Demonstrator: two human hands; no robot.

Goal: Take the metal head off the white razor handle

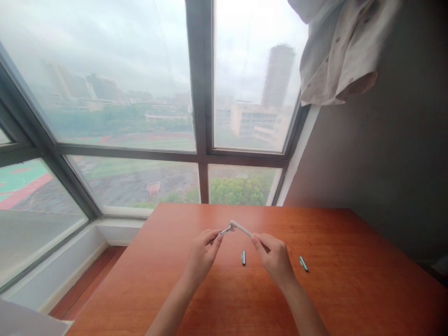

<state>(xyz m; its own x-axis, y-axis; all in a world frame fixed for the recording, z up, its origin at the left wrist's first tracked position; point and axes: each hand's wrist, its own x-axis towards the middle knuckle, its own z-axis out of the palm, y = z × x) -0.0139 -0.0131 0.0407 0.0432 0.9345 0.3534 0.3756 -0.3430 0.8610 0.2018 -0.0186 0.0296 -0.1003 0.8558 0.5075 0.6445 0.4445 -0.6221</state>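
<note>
Two bare hands meet over a reddish-brown wooden table with a glossy top (129,280) in the head view, both pinching narrowly between thumb and fingers. The left hand (203,252) grips a slim, shiny silver metal rod (226,230), its near end hidden by the fingers. The right hand (275,256) holds a slender, off-white stick (242,227) that slants up and leftward. Both pieces come together above the table's far half — whether they touch or merely overlap, I cannot tell.

Below that meeting point, between the hands, lies a small green-and-black bar with a pale stripe (244,257), close to the right fingers. Its twin, a tilted green-and-black bar (303,263), rests farther right, just beside the right hand and apart from it.

Beyond the table's far edge stands a large window with dark grey frames (201,93); hazy buildings and green trees (241,189) show through its glass. At upper right a pale, dark-spotted cloth garment (336,60) hangs down — covering part of the window's corner and the plain grey wall (350,154).
</note>
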